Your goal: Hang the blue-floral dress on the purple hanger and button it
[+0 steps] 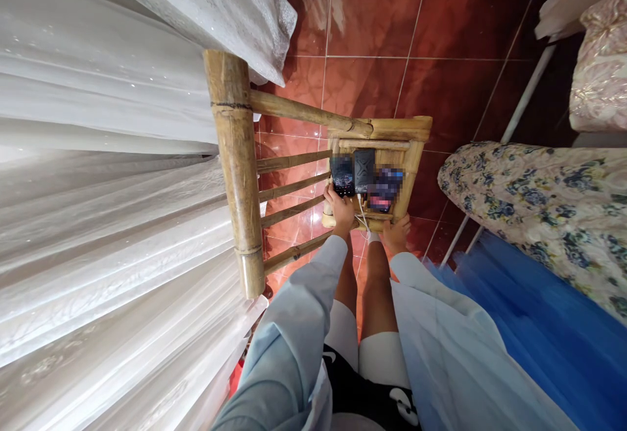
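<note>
A small bamboo chair (pixel 415 179) stands before me, its backrest to the left. On its seat lie a dark phone (pixel 341 175), a black power bank (pixel 364 166) with a white cable (pixel 361 212) plugged into its near end, and another phone (pixel 386 189) whose screen is blurred out. My left hand (pixel 341 210) is at the near left corner of the dark phone, fingers closed about its lower edge. At the seat's near right corner, my right hand (pixel 398 232) has its fingers curled round the bamboo frame.
White sheer gowns (pixel 122 202) hang along the left, close to the chair's backrest. To the right are a floral-covered ironing board (pixel 533 215) on pale metal legs and blue fabric (pixel 539 326). Red tiles (pixel 365 88) cover the floor. My legs (pixel 379 281) are just before the seat.
</note>
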Demonstrator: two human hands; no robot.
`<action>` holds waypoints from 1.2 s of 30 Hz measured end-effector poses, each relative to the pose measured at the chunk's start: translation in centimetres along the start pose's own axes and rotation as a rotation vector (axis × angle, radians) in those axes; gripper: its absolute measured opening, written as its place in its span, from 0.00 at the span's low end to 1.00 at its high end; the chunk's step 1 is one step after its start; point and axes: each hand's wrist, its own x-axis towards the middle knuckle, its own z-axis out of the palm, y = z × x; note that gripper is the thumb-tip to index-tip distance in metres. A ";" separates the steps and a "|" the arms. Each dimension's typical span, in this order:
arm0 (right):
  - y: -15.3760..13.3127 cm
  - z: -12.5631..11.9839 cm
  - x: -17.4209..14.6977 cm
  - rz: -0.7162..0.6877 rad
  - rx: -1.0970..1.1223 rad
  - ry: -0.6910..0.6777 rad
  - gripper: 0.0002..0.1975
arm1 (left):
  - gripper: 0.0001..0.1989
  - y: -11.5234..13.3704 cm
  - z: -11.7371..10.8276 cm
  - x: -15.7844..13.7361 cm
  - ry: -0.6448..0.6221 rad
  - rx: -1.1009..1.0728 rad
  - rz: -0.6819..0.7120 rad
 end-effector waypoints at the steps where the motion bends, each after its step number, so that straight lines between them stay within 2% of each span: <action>1: 0.0 0.0 0.0 -0.003 -0.001 0.000 0.38 | 0.34 0.0 0.0 0.0 -0.002 0.004 -0.005; 18: -0.5 -0.3 -0.1 0.021 0.002 -0.013 0.39 | 0.38 0.2 -0.1 0.0 -0.001 0.018 -0.009; 25: -0.9 -0.8 -0.3 0.034 -0.007 -0.038 0.39 | 0.34 0.1 0.1 0.2 0.017 0.009 0.003; 31: -1.3 -1.0 -0.4 0.030 -0.015 -0.051 0.36 | 0.24 0.5 0.4 0.3 0.047 0.066 -0.031; 36: -1.5 -1.2 -0.5 0.036 -0.009 -0.051 0.35 | 0.31 0.9 0.0 0.2 0.021 0.104 -0.007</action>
